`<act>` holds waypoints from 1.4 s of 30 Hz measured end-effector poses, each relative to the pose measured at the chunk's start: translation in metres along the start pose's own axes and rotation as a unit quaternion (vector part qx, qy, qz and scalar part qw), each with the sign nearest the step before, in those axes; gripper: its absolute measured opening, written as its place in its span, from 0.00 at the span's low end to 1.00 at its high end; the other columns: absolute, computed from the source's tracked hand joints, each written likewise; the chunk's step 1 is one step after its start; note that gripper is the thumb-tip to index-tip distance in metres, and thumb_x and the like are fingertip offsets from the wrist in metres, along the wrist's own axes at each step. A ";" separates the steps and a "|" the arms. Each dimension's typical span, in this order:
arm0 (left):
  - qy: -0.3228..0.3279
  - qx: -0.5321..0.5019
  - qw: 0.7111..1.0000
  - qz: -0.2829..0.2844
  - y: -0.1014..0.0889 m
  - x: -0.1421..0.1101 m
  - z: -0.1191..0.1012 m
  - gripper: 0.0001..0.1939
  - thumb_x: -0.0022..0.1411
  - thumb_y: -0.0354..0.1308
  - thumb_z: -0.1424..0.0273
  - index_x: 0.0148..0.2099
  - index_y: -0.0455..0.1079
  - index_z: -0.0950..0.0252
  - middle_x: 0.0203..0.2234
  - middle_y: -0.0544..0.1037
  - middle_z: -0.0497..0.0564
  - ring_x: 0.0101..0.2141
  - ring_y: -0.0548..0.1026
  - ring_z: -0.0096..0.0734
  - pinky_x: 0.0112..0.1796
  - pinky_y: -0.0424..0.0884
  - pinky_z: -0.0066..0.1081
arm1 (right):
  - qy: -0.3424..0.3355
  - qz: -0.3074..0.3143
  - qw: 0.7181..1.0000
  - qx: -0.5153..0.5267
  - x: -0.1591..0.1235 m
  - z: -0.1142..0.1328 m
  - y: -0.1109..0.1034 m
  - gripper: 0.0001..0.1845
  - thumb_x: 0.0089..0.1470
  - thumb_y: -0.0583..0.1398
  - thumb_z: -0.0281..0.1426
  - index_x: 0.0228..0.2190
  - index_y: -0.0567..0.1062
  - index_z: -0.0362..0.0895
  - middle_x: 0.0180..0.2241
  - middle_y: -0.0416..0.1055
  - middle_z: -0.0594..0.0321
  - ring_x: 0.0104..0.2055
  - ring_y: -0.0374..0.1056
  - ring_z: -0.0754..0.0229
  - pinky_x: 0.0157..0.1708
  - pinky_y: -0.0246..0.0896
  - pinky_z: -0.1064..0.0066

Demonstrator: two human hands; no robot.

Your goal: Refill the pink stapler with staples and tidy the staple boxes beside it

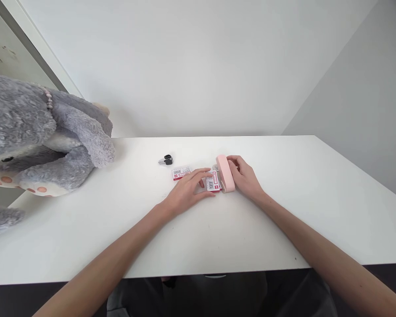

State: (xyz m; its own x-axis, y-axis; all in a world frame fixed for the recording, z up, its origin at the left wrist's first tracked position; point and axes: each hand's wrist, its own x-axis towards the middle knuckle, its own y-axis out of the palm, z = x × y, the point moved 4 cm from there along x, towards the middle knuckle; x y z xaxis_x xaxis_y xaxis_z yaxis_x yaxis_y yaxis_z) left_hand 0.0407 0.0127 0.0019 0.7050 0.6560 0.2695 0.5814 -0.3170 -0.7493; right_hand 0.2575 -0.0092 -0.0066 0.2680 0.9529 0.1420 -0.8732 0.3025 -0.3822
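Observation:
A pink stapler [225,173] lies on the white table [284,220], and my right hand [243,176] rests against its right side with fingers curled on it. My left hand [188,190] lies over a small red and white staple box [213,181] just left of the stapler, fingertips on the box. A second red and white box [181,172] lies a little further left, untouched.
A small black and silver staple remover [166,160] sits behind the boxes. A big grey plush toy [42,136] fills the table's left end. White walls stand behind and to the right.

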 end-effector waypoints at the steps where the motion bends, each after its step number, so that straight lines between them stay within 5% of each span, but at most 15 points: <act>1: 0.005 0.003 1.000 0.002 0.000 0.000 -0.001 0.27 0.66 0.67 0.54 0.64 0.67 0.54 0.68 0.68 0.54 0.50 0.80 0.41 0.62 0.71 0.51 | -0.002 -0.001 1.000 -0.003 0.000 0.000 0.000 0.20 0.67 0.53 0.47 0.49 0.74 0.48 0.53 0.78 0.54 0.47 0.74 0.52 0.46 0.69 0.58; 6: 0.012 0.000 1.000 -0.006 0.000 -0.001 -0.001 0.33 0.64 0.68 0.53 0.66 0.64 0.54 0.69 0.66 0.57 0.45 0.80 0.39 0.56 0.75 0.50 | -0.002 0.001 1.000 -0.024 0.001 -0.002 -0.001 0.20 0.68 0.53 0.49 0.43 0.75 0.48 0.48 0.79 0.56 0.44 0.73 0.53 0.43 0.67 0.60; 15: -0.064 0.008 0.998 0.007 -0.001 -0.001 0.002 0.35 0.65 0.66 0.51 0.68 0.62 0.57 0.52 0.78 0.55 0.52 0.77 0.47 0.55 0.72 0.48 | 0.003 0.031 0.999 -0.034 -0.001 -0.004 0.000 0.25 0.68 0.50 0.56 0.42 0.73 0.49 0.29 0.76 0.65 0.27 0.63 0.59 0.28 0.55 0.66; 42: -0.038 0.033 0.999 -0.016 0.004 0.000 0.001 0.29 0.68 0.64 0.55 0.64 0.61 0.58 0.57 0.75 0.57 0.56 0.75 0.52 0.54 0.73 0.51 | 0.000 0.063 0.998 -0.020 -0.006 0.002 0.004 0.23 0.68 0.52 0.53 0.43 0.74 0.50 0.29 0.76 0.65 0.27 0.63 0.58 0.28 0.56 0.66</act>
State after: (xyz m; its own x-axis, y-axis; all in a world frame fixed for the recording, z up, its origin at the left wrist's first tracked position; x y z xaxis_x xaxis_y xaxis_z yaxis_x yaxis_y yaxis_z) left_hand 0.0428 0.0123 -0.0010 0.6520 0.7163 0.2486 0.5737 -0.2515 -0.7795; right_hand 0.2514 -0.0132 -0.0073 0.1567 0.9835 0.0909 -0.8833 0.1807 -0.4325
